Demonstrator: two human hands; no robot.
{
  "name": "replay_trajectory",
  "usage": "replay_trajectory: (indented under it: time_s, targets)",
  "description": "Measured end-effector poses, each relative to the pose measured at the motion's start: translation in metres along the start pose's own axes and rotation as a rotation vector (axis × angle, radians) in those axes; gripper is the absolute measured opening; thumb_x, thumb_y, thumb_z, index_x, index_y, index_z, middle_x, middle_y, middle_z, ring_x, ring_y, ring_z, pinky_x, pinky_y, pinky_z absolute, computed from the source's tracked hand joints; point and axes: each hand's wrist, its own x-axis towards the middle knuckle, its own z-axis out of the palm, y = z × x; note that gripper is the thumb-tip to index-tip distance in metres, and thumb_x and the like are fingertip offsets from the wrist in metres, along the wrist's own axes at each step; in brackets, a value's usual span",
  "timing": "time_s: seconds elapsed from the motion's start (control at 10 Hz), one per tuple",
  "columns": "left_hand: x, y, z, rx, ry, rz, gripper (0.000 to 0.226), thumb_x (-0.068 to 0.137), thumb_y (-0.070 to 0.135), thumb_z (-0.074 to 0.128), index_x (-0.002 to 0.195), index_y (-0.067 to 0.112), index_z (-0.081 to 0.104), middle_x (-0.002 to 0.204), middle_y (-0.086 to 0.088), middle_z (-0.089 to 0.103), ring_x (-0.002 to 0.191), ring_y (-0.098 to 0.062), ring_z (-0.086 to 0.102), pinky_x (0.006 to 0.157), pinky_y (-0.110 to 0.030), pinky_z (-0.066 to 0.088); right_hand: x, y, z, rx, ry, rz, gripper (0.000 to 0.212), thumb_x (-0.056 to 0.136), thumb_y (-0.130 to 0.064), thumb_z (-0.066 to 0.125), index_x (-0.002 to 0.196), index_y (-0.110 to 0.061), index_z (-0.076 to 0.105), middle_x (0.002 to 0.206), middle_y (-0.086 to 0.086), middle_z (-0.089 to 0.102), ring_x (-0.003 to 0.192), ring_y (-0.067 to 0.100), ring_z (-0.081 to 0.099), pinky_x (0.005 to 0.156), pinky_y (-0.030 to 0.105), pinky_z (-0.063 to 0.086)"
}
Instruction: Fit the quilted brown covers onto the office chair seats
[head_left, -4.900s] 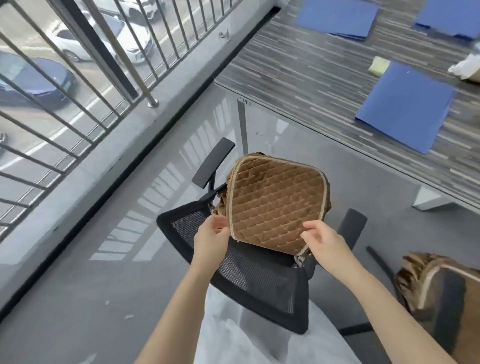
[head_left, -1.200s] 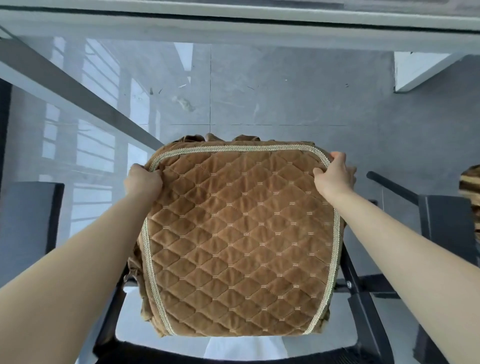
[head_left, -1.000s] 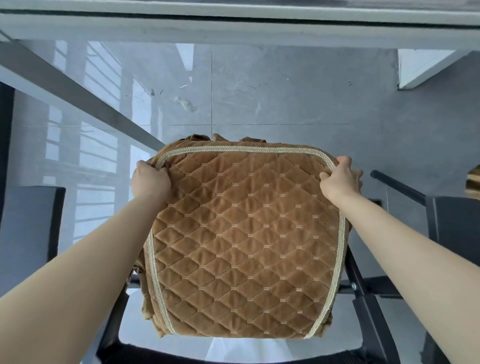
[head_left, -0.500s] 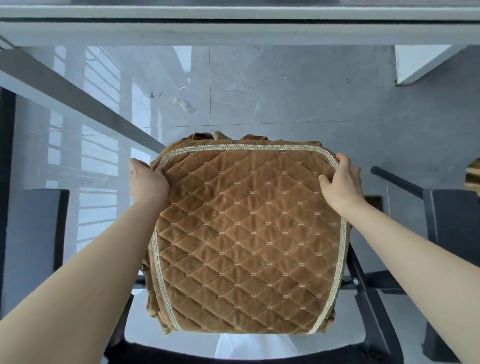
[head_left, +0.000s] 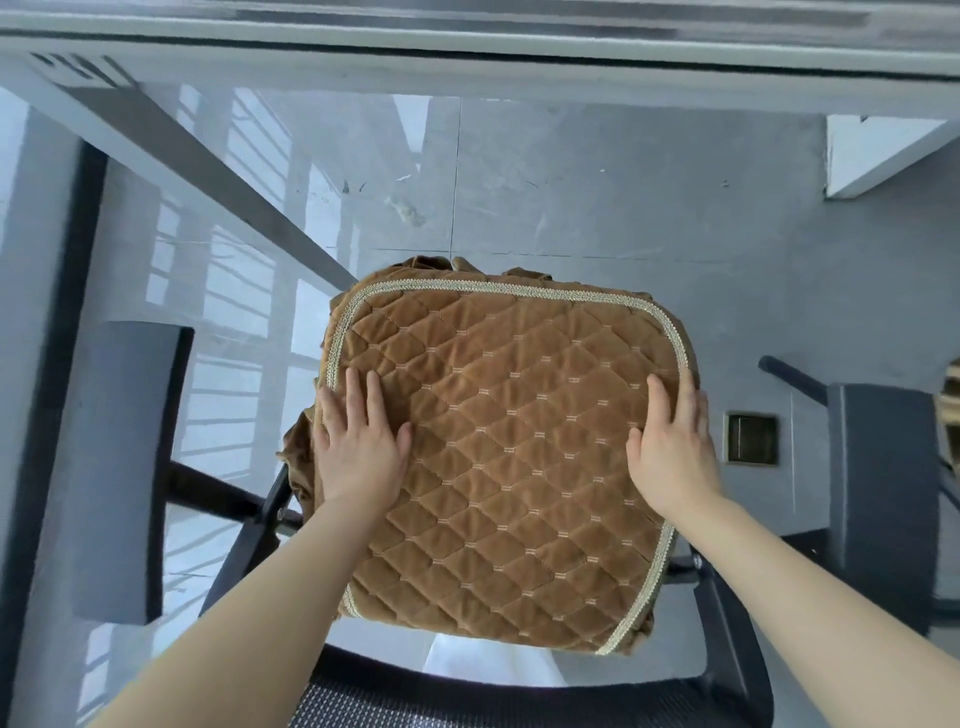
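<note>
While my left hand (head_left: 358, 447) and right hand (head_left: 672, 441) press flat, fingers straight, I smooth the brown cover (head_left: 498, 415) over the chair seat.

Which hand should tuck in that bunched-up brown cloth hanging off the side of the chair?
The left hand, probably. It lies flat on the quilted brown cover right beside the bunched fabric at that edge. The right hand rests across the seat on the opposite edge.

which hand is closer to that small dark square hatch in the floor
Right. The right hand lies flat at the quilted cover's right edge, just beside the floor hatch. The left hand presses the cover's opposite, left side.
</note>
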Motion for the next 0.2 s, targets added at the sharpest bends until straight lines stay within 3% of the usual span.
replay_trajectory:
  time_s: [0.1, 0.2]
  targets:
    - [-0.025, 0.000, -0.012, -0.002, -0.098, -0.002, 0.072, 0.100, 0.048, 0.030, 0.156, 0.017, -0.003, 0.164, -0.003, -0.007, 0.150, -0.035, -0.004, 0.121, -0.048, 0.010, -0.015, 0.000, -0.011, 0.019, -0.110, 0.015, 0.067, 0.096, -0.021, 0.045, 0.152, -0.013, 0.010, 0.160, 0.018, -0.005, 0.146, 0.043, 0.008, 0.112, 0.050, 0.030]
    - [-0.058, 0.008, -0.027, -0.127, -0.225, 0.037, 0.067, 0.101, 0.043, 0.030, 0.156, 0.017, 0.003, 0.165, 0.001, -0.003, 0.150, -0.031, 0.011, 0.117, -0.048, 0.025, -0.038, -0.006, -0.022, 0.122, -0.217, -0.003, 0.058, 0.095, -0.018, 0.044, 0.147, -0.005, 0.021, 0.155, 0.021, 0.020, 0.140, 0.038, 0.025, 0.112, 0.046, 0.031]
